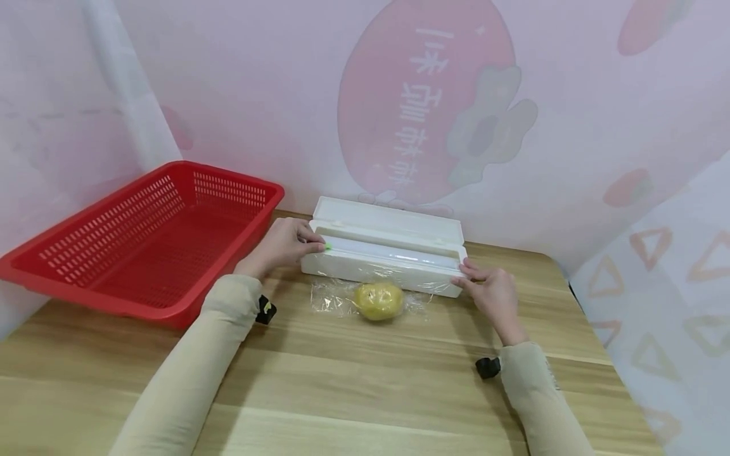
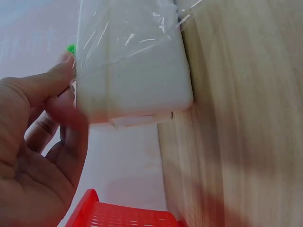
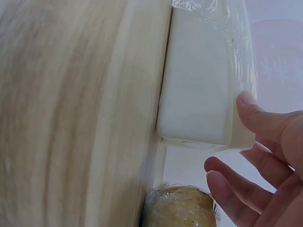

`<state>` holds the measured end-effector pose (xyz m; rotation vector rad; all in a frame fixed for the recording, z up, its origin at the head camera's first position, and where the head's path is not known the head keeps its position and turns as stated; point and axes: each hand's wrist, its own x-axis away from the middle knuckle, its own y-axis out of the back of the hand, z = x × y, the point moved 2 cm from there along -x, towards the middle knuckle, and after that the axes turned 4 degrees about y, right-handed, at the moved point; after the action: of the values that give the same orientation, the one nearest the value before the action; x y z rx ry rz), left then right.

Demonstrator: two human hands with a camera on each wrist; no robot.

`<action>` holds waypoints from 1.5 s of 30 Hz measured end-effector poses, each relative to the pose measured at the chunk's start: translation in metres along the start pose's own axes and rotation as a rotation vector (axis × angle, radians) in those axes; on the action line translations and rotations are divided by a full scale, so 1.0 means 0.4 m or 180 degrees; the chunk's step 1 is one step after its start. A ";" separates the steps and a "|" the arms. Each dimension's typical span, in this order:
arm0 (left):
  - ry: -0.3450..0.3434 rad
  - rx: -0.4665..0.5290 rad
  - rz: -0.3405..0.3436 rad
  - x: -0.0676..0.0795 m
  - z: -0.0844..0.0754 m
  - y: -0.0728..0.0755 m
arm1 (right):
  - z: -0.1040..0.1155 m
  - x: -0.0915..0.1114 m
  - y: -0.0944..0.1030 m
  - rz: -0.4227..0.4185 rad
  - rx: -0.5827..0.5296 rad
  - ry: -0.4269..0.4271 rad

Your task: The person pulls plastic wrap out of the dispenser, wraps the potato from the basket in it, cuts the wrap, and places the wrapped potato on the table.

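Observation:
A long white cling film box (image 1: 376, 271) lies with its lid (image 1: 393, 221) raised and a film roll (image 1: 393, 251) inside. My left hand (image 1: 288, 242) is at its left end, thumb and forefinger pinching the small green slider (image 2: 71, 48) on the front edge. With thumb on the front rim and fingers behind, my right hand (image 1: 493, 292) grips the right end. Clear film (image 2: 137, 38) drapes over the box front. Before it sits a yellow potato-like item (image 1: 379, 301) on or in clear film. The right wrist view shows a film-wrapped brownish-yellow lump (image 3: 182, 208); whether it is the same item, I cannot tell.
A large red perforated basket (image 1: 142, 240) stands at the left, close to my left forearm. Behind the box rises a pale pink printed wall (image 1: 274, 95). The wooden table (image 1: 365, 380) extends toward me and ends at an edge on the right.

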<state>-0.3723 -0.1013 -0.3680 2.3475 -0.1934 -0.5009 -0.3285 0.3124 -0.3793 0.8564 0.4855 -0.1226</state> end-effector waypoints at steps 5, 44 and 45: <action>0.0124 0.0211 -0.0017 0.010 0.006 0.003 | -0.004 0.004 -0.001 -0.0016 0.0057 0.0014; 0.0199 -0.0015 -0.0006 0.005 0.004 -0.005 | 0.075 -0.064 -0.038 0.0427 0.0655 0.1088; 0.0202 -0.0024 -0.0011 0.005 0.003 -0.002 | 0.075 -0.069 -0.036 0.0450 0.0656 0.1119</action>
<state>-0.3710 -0.1018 -0.3699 2.3530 -0.1577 -0.4275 -0.3462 0.2780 -0.3602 1.1188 0.7476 0.1126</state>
